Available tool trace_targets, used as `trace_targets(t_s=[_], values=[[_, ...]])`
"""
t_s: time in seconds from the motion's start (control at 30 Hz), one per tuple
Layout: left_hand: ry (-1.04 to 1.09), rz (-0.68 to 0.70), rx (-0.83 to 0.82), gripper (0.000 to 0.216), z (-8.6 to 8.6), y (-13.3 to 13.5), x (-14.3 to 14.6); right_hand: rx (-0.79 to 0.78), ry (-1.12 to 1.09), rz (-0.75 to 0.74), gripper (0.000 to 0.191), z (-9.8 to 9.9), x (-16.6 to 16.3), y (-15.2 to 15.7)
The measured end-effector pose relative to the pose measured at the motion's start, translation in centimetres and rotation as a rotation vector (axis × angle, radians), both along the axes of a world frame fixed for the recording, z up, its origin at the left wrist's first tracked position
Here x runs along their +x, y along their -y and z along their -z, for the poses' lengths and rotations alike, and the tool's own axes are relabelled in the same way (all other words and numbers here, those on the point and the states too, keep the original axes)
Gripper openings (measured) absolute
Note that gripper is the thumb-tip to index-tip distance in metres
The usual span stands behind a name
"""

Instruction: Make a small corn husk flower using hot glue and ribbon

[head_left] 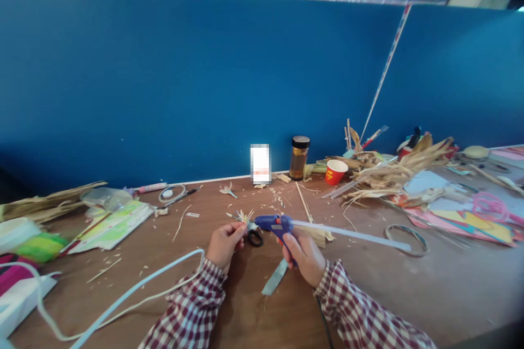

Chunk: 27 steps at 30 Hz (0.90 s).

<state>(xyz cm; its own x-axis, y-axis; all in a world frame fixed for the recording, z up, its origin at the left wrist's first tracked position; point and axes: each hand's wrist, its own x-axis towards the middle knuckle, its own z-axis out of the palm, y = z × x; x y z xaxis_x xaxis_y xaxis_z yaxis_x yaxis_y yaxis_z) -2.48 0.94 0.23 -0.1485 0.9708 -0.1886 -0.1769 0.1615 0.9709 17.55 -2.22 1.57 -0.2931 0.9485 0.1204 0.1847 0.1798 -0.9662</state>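
Over a brown table (245, 319), well in from its far edge, I am pinching a small pale tuft (245, 216) in the fingertips of my left hand (226, 242), while my right hand (306, 257), set apart from it, is gripping a blue glue gun (279, 223). The nozzle is pointing toward the tuft; whether they are touching, I cannot tell. A long glue stick (347, 233) is jutting from the gun's rear. Along the table's far edge, a dark-lidded jar (299, 160) and a red cup (335, 175) are standing.
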Motion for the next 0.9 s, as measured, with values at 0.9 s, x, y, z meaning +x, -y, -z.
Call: trace_targets(t_s=[0.9], values=[[-0.013,-0.006,-0.006,0.042,-0.22,0.12,0.09,0.020,0.037,-0.001,0.040,0.23,0.03,0.03]])
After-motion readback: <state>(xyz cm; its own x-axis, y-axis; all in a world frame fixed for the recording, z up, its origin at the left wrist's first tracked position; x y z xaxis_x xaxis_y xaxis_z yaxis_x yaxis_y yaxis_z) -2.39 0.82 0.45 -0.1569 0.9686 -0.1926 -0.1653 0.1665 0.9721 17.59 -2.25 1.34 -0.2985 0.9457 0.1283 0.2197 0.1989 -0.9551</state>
